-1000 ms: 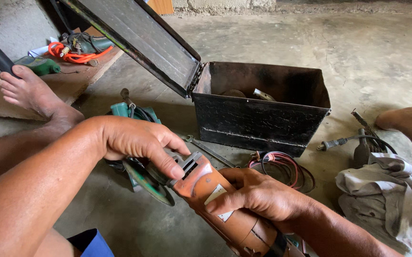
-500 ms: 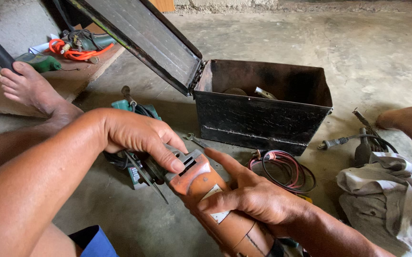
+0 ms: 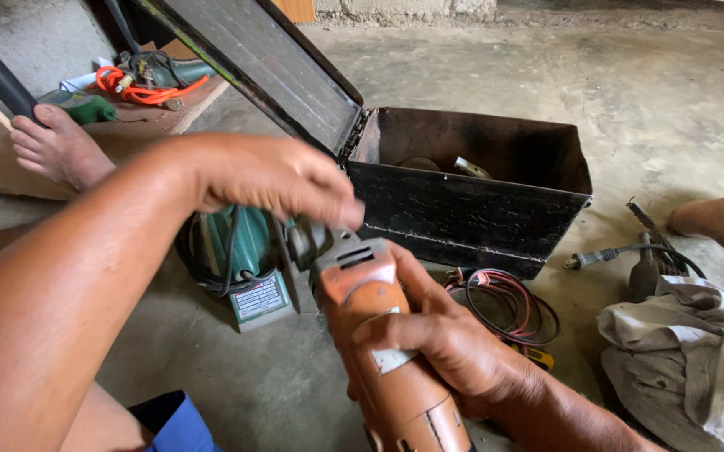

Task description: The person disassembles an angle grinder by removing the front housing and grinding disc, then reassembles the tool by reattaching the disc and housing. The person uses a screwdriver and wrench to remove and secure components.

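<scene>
Right hand: its grip was wrapped around the body of the orange angle grinder, held above the concrete floor.
Left hand: fingers curled at the grinder's head; grip unclear.
Behind: open black metal box, green power tool.
Right: grey cloth.

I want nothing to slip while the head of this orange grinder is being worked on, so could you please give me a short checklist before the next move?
1. Right hand wraps the orange grinder body: ok.
2. Left hand at the grinder's head: ok.
3. Disc seated on the spindle: cannot tell, the left hand hides it.
4. Grinder unplugged: cannot tell, a loose plug lies nearby.
5. Floor under the head free: not ok, green tool lies there.
</scene>
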